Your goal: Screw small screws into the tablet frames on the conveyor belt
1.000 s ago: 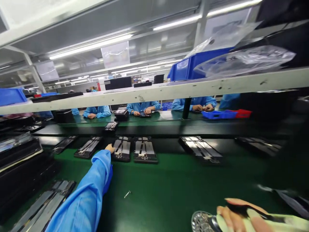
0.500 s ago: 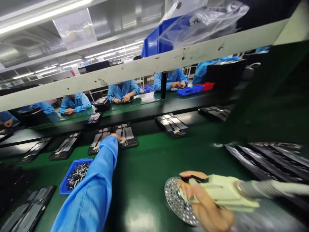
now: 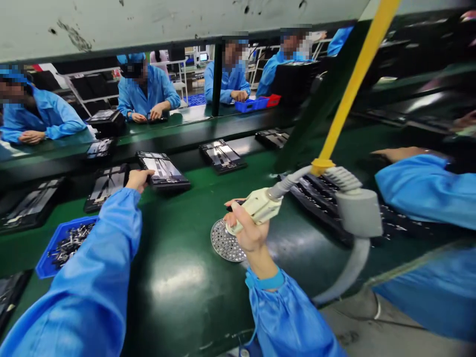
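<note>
Reaching forward, my left hand (image 3: 139,179) grips the left edge of a black open-backed tablet (image 3: 162,167), whose silver battery panels face up. The tablet appears slightly raised from the green bench. My right hand (image 3: 252,229) is wrapped round a cream handheld tool (image 3: 262,204) with a grey corrugated hose. At the tool's front end is a round perforated metal disc (image 3: 226,242); my fingers hide where the two meet. Another open tablet (image 3: 107,187) lies just left of my left hand. A blue tray (image 3: 48,260) of small metal parts sits beside my left sleeve.
More tablets (image 3: 223,155) lie along the green bench (image 3: 174,297). A yellow strap (image 3: 349,94) holds the hose at a grey cylinder (image 3: 359,213). Dark strips (image 3: 320,208) lie to the right, near a co-worker's sleeve (image 3: 420,188). A beam (image 3: 167,25) crosses overhead; several co-workers sit opposite.
My view has swung to the right and down. My left hand has drawn the tablet away from the one beside it. The right hand keeps hold of the cream tool.
</note>
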Demonstrator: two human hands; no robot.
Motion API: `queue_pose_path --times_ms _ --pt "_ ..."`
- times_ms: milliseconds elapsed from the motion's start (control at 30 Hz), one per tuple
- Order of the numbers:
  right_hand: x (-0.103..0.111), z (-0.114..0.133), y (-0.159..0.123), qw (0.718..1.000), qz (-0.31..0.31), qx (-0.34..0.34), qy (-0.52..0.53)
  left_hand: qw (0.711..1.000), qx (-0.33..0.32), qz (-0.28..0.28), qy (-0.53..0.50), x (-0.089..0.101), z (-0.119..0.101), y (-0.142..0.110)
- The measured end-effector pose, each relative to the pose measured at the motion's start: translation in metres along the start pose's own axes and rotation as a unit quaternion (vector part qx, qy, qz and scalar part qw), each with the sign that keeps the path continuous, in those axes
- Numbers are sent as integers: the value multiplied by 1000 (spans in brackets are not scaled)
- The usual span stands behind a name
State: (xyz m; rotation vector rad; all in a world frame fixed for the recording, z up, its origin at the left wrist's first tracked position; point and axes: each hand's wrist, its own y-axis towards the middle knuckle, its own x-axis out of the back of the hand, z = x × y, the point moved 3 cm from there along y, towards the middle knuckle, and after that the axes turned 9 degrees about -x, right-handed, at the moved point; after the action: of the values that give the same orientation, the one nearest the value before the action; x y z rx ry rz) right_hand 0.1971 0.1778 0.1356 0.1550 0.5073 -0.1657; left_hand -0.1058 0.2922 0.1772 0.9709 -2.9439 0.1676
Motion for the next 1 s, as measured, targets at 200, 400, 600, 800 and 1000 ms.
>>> queue_pose_path --times_ms 200,400,600,800,1000 --pt "2 -11 6 999 -16 -33 -10 998 21 60 21 62 41 -101" --pt "7 -22 18 998 -34 -24 -50 982 69 138 106 103 111 -211" --pt "16 -34 28 995 -41 -11 -90 903 -35 245 353 125 113 -194" --pt "17 -38 31 994 -33 -2 -102 850 -177 125 479 153 96 -136" --pt "18 -39 31 991 -39 13 -127 817 -252 111 507 154 115 -108"
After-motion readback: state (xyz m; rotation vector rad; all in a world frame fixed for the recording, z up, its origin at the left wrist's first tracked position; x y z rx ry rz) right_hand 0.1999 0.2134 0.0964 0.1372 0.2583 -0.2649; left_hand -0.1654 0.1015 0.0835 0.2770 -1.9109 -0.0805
